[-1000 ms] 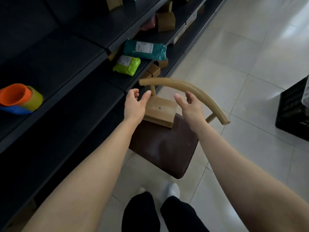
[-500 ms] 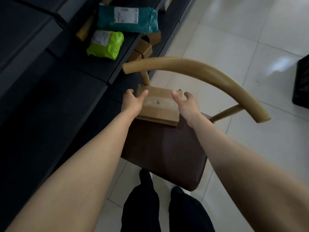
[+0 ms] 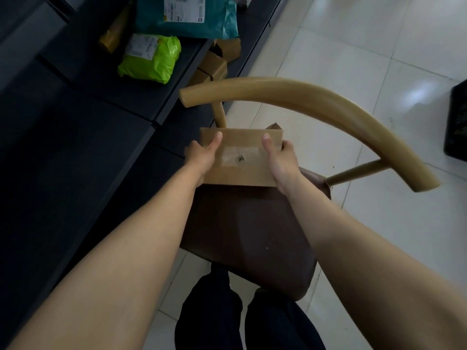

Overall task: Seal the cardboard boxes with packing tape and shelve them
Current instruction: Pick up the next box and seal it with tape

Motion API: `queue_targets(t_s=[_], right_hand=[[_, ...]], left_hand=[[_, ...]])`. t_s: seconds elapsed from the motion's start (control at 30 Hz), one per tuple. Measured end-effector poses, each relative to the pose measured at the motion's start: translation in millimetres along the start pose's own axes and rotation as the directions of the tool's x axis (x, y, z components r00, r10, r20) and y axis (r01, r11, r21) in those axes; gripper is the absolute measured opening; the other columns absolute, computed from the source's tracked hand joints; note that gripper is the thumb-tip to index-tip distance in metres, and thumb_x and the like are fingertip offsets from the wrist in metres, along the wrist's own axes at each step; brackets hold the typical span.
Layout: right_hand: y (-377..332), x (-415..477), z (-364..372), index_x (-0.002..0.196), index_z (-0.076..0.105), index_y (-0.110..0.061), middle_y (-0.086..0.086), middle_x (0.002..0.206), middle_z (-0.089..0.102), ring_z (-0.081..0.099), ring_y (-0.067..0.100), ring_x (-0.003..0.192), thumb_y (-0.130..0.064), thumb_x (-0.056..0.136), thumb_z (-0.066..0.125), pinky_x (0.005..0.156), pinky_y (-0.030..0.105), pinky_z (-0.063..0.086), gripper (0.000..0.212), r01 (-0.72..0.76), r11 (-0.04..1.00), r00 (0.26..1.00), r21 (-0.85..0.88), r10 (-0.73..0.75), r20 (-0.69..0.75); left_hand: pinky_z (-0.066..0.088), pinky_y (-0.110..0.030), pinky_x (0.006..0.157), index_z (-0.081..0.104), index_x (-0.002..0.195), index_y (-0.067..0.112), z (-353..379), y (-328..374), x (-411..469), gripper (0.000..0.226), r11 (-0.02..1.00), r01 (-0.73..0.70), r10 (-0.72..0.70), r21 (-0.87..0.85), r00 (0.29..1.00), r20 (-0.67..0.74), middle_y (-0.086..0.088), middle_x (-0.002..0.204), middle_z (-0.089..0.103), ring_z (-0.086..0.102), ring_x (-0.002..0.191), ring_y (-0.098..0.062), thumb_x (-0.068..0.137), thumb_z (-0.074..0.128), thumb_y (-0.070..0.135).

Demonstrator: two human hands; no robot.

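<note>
Box (image 3: 240, 176): tan cardboard, with a pale, glossy tape patch (image 3: 240, 155) at its centre bearing a small dark speck. Seat (image 3: 252, 231): dark brown. Rail (image 3: 290, 97): ochre. Shelf (image 3: 106, 102): black, carrying a lime-green parcel (image 3: 154, 62) and a teal parcel (image 3: 202, 22), each white-labelled, near its front edge. Floor (image 3: 341, 59): off-white tiles, thin grey joints. Crate (image 3: 458, 122): black. Trousers (image 3: 222, 322): black.

A chair (image 3: 250, 238) with a brown seat and curved tan backrest stands on the tiled floor (image 3: 353, 59). A green parcel (image 3: 151, 59) lies near the front edge of the shelf (image 3: 141, 97), with a teal parcel (image 3: 192, 18) just behind it. A black crate (image 3: 458, 122) sits on the floor at the right.
</note>
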State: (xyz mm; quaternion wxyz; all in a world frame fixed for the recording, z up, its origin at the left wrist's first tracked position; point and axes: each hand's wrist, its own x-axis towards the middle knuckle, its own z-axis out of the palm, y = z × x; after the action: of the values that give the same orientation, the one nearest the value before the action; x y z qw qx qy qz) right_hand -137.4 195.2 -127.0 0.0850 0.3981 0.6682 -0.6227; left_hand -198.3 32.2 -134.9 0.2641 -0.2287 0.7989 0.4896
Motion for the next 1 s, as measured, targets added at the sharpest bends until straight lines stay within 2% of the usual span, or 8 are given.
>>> queue_targets(t_s=[0.1, 0.23, 0.3, 0.53, 0.77, 0.9, 1.0], right_hand=[[-11.6, -20.6, -6.4, 0.134, 0.035, -0.015, 0.005, 0.125, 0.053, 0.056, 0.017, 0.099, -0.055, 0.089, 0.054, 0.083, 0.036, 0.048, 0.063, 0.039, 0.999, 0.998, 0.024, -0.038, -0.041], [-25.0, -55.7, -18.2, 0.143, 0.029, -0.016, 0.005, 0.141, 0.04, 0.047, 0.019, 0.117, -0.055, 0.089, 0.055, 0.102, 0.039, 0.042, 0.072, 0.09, 0.996, 0.994, 0.024, -0.089, -0.057], [-32.7, -75.3, -23.8, 0.146, 0.028, -0.017, 0.002, 0.146, 0.035, 0.044, 0.019, 0.121, -0.055, 0.089, 0.054, 0.105, 0.039, 0.039, 0.074, 0.129, 0.991, 0.991, 0.018, -0.129, -0.036], [-71.7, -149.0, -41.6, 0.146, 0.028, -0.019, -0.002, 0.146, 0.029, 0.035, 0.007, 0.111, -0.052, 0.09, 0.055, 0.094, 0.027, 0.033, 0.07, 0.254, 0.966, 0.965, 0.053, -0.257, 0.046], [-127.0, -225.1, -46.6, 0.149, 0.023, -0.02, -0.005, 0.147, 0.03, 0.033, 0.003, 0.118, -0.054, 0.088, 0.057, 0.097, 0.025, 0.031, 0.077, 0.428, 0.901, 0.883, 0.076, -0.435, 0.177], [-158.8, -270.2, -27.4, 0.146, 0.027, -0.02, -0.005, 0.145, 0.033, 0.038, 0.008, 0.12, -0.052, 0.088, 0.058, 0.101, 0.029, 0.035, 0.073, 0.479, 0.868, 0.821, 0.132, -0.496, 0.281], [-171.9, -306.3, -2.9, 0.144, 0.028, -0.02, -0.005, 0.141, 0.034, 0.04, 0.009, 0.118, -0.051, 0.088, 0.058, 0.097, 0.027, 0.036, 0.071, 0.551, 0.823, 0.744, 0.14, -0.56, 0.364]], left_hand=[[0.046, -0.049, 0.098, 0.035, 0.139, 0.008, -4.9, 1.7, -24.2, 0.09, 0.997, 0.009, -0.012, -0.075, 0.999, -0.039, -0.012, 0.138, 0.044, 0.051, 0.119, -0.03, 0.078, 0.054, 0.071], [0.043, -0.048, 0.101, 0.027, 0.143, 0.008, -14.2, 11.5, -65.7, 0.094, 0.994, 0.008, -0.021, -0.111, 0.994, -0.11, -0.014, 0.142, 0.038, 0.047, 0.123, -0.029, 0.079, 0.049, 0.073], [0.042, -0.048, 0.102, 0.023, 0.145, 0.009, -22.3, 19.6, -88.4, 0.095, 0.991, -0.004, -0.016, -0.136, 0.99, -0.139, -0.014, 0.144, 0.036, 0.045, 0.124, -0.029, 0.079, 0.048, 0.073], [0.042, -0.048, 0.101, 0.023, 0.144, 0.004, -60.6, 46.9, -172.7, 0.088, 0.969, -0.092, 0.017, -0.231, 0.952, -0.306, -0.016, 0.144, 0.036, 0.045, 0.123, -0.031, 0.086, 0.042, 0.067], [0.044, -0.049, 0.098, 0.026, 0.14, 0.002, -114.1, 71.4, -263.3, 0.076, 0.927, -0.211, 0.043, -0.311, 0.882, -0.469, -0.018, 0.141, 0.036, 0.047, 0.118, -0.032, 0.091, 0.043, 0.058], [0.046, -0.042, 0.089, 0.034, 0.129, 0.005, -158.5, 72.2, -311.9, 0.059, 0.897, -0.281, 0.033, -0.342, 0.813, -0.581, -0.015, 0.132, 0.042, 0.05, 0.107, -0.027, 0.093, 0.043, 0.051], [0.044, -0.044, 0.095, 0.036, 0.129, 0.002, -196.0, 61.5, -343.7, 0.056, 0.866, -0.328, -0.006, -0.378, 0.749, -0.663, -0.016, 0.131, 0.044, 0.05, 0.109, -0.028, 0.094, 0.044, 0.046]])
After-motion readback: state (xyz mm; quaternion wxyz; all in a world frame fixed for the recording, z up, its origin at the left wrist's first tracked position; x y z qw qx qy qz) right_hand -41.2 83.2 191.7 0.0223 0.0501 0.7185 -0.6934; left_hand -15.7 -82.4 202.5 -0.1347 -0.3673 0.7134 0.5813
